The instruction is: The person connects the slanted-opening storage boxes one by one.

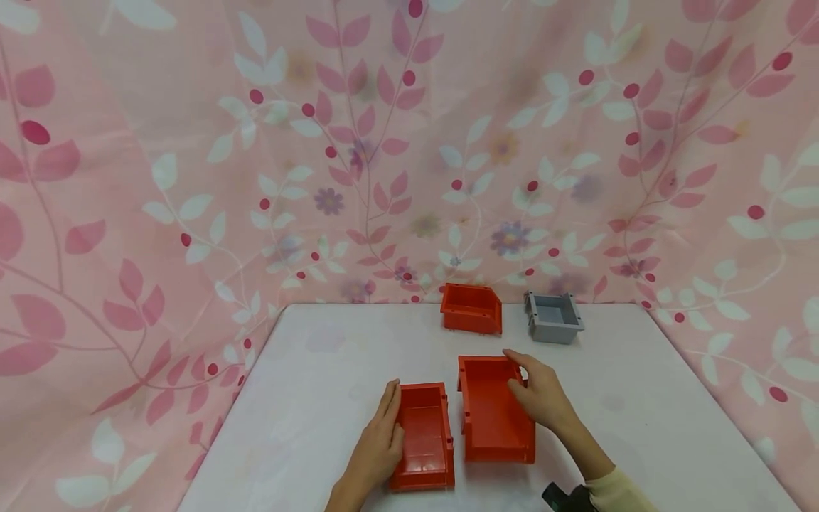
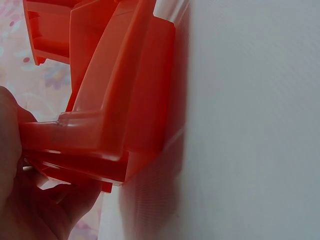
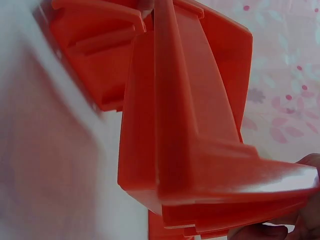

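Two red plastic storage bins lie side by side near the front of the table in the head view. My left hand (image 1: 374, 451) grips the left wall of the left red bin (image 1: 424, 441), its fingers along the outside and the thumb at the rim. With the thumb inside and fingers outside, my right hand (image 1: 544, 398) holds the right wall of the right red bin (image 1: 493, 409). That bin sits slightly farther back, tilted, and in the right wrist view its body (image 3: 175, 125) shows above the white surface. The left bin (image 2: 115, 95) fills much of the left wrist view.
Toward the back edge of the white table (image 1: 307, 398) stand another red bin (image 1: 471, 320) and a smaller grey bin (image 1: 555, 331). A pink floral curtain (image 1: 409, 142) hangs behind and along both sides. A black device (image 1: 569, 499) is at my right wrist.
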A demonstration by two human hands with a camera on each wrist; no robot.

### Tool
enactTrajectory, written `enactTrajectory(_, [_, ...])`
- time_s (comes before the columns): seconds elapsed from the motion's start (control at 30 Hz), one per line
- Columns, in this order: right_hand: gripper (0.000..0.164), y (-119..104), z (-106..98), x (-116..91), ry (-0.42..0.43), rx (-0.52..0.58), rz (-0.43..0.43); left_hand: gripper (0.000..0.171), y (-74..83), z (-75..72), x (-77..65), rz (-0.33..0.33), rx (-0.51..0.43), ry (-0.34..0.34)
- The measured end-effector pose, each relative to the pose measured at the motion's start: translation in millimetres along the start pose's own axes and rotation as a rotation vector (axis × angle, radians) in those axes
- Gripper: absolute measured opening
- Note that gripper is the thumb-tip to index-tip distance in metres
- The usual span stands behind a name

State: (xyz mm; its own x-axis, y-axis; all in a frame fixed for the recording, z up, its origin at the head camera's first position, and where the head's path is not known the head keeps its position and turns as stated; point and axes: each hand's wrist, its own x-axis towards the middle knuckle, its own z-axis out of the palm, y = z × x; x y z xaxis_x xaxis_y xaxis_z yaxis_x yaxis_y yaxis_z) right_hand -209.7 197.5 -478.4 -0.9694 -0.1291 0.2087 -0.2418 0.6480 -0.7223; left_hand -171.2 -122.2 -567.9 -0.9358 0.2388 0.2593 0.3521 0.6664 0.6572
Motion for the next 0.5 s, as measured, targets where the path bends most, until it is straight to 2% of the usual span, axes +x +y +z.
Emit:
enactTrajectory(0.3, [0.053, -3.7, 9.6, -2.5, -0.049, 0.038, 0.048, 0.067, 2.9, -0.4, 2.0, -0.007, 0.002, -0.013])
enactTrajectory(0.5, [0.053, -0.9, 15.8, -1.2, -0.049, 0.036, 0.036, 0.068, 4.2, -0.6, 2.5, -0.008, -0.003, -0.024])
